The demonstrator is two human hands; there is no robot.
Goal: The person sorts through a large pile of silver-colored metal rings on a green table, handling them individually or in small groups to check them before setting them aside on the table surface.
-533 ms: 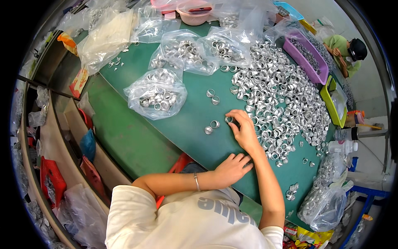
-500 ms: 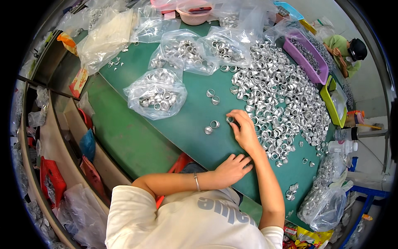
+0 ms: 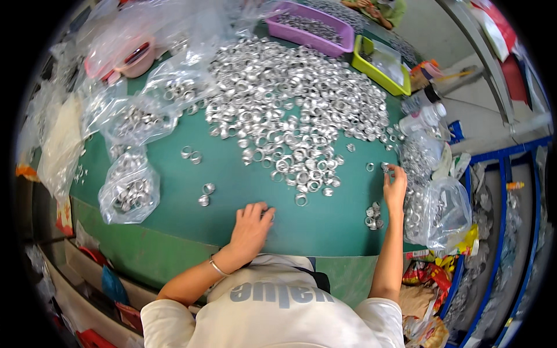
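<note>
At the right of a green worktop (image 3: 325,235), a person's right hand (image 3: 385,168) pinches a small silver-coloured ring (image 3: 384,166) between thumb and fingertips, above the worktop's right side; the left hand (image 3: 253,228) rests near the near edge, fingers loosely curled, and whether it holds anything cannot be told. The ring looks like polished metal and is probably light, stiff and hard to break, though its smooth, curved face may slip; a fingertip pinch across opposite sides of the band seems the surest hold. One loose ring (image 3: 369,167) lies just left of the right hand, and a small cluster of rings (image 3: 373,216) sits on the near side of it. A broad heap of rings (image 3: 301,98) fills the far middle, its tangled pieces likely to snag or roll when one is drawn out. On the right, a bulging clear bag (image 3: 449,211) and a white bottle (image 3: 422,119) crowd that hand's outer side. Beyond the heap stand a purple tray (image 3: 346,45) and a yellow-green tray (image 3: 380,82); at left, a clear bag of rings (image 3: 130,191) slumps on the worktop.
</note>
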